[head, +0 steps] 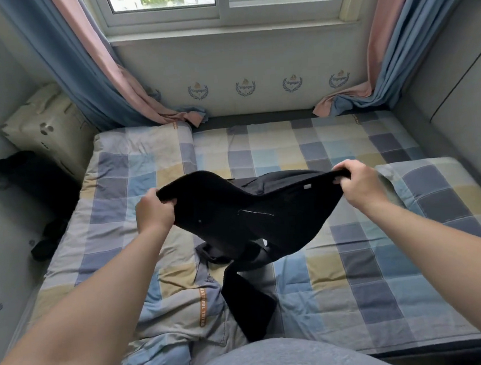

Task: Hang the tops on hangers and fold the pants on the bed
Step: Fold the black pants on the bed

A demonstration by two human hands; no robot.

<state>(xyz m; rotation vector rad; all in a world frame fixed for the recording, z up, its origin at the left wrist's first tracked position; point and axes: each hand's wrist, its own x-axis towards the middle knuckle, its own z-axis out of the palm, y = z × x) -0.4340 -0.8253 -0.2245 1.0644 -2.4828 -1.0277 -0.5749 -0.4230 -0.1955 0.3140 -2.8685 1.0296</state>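
A pair of black pants hangs in the air above the checked bed, held up by the waistband. My left hand grips the left end of the waistband and my right hand grips the right end. A zip and a small button show on the front. The legs droop down and trail onto the bedding near me. A second dark garment lies on the bed under the pants, partly hidden by them.
A rumpled checked quilt covers the bed's left side and a matching pillow lies at the right. Dark clothes are piled by the left wall beside a cream storage bag. Curtains hang at both sides of the window.
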